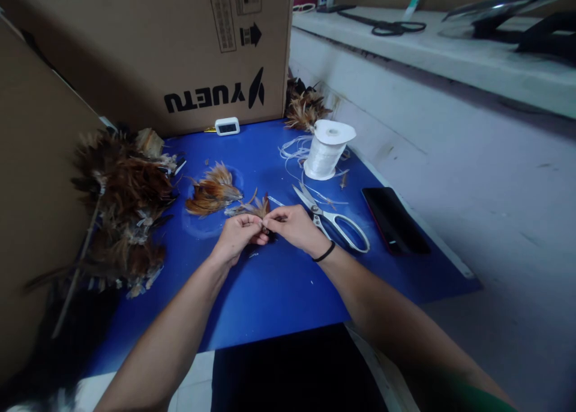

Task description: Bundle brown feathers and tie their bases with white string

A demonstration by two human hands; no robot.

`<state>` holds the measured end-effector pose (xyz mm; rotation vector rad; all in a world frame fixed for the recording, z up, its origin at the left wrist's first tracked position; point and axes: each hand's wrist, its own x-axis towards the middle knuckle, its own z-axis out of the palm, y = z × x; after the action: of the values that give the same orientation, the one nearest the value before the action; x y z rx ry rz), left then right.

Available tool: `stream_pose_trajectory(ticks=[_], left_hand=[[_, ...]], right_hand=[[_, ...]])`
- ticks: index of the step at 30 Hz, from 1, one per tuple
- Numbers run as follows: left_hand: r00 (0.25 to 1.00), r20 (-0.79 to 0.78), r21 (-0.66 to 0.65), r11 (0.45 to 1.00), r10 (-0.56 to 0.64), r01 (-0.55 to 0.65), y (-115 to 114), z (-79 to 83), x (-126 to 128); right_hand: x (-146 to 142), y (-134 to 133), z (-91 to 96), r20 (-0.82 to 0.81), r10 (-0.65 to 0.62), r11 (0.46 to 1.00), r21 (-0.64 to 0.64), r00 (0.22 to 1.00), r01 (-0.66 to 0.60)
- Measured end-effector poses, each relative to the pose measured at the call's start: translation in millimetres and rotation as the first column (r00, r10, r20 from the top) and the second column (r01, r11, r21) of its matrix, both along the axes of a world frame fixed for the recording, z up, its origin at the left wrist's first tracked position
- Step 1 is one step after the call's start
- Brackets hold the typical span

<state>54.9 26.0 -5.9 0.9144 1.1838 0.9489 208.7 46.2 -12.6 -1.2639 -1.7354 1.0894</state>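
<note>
My left hand and my right hand meet over the blue table, fingertips pinched together. Between them is a small bunch of brown feathers, its lower end partly hidden by my fingers. A short white strip shows just behind my right hand; whether I hold it I cannot tell. Scissors with white handles lie partly open beside my right hand. Beyond my left hand rests a loose pile of orange-brown feathers. A spool of white ribbon stands farther back, loose ribbon strands beside it.
A large heap of feathers covers the table's left side. Another feather bunch sits by the cardboard box at the back. A small white digital display stands before the box. A phone lies right, near the wall.
</note>
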Motion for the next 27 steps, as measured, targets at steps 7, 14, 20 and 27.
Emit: stream_pose_trajectory(ticks=[7,14,20,27], left_hand=[[0.999,-0.049,0.039,0.999,-0.023,0.025,-2,0.5,3],[0.982,-0.168,0.095,0.99,-0.084,0.101,-1,0.3,-1],[0.973,-0.155,0.1,0.977,-0.17,0.187,1,0.1,-8],[0.963,-0.177,0.135,0.964,-0.205,0.23,3,-2.9,-10]], right_hand=[[-1,-1,4.7,0.127,-0.034,0.998,0.051,0.991,0.028],[-1,-2,8.5,0.199,-0.031,0.999,0.038,0.979,0.024],[-1,-2,9.7,0.201,-0.012,1.0,0.021,0.98,0.008],[1,0,9.7,0.187,0.033,0.999,-0.019,0.982,-0.03]])
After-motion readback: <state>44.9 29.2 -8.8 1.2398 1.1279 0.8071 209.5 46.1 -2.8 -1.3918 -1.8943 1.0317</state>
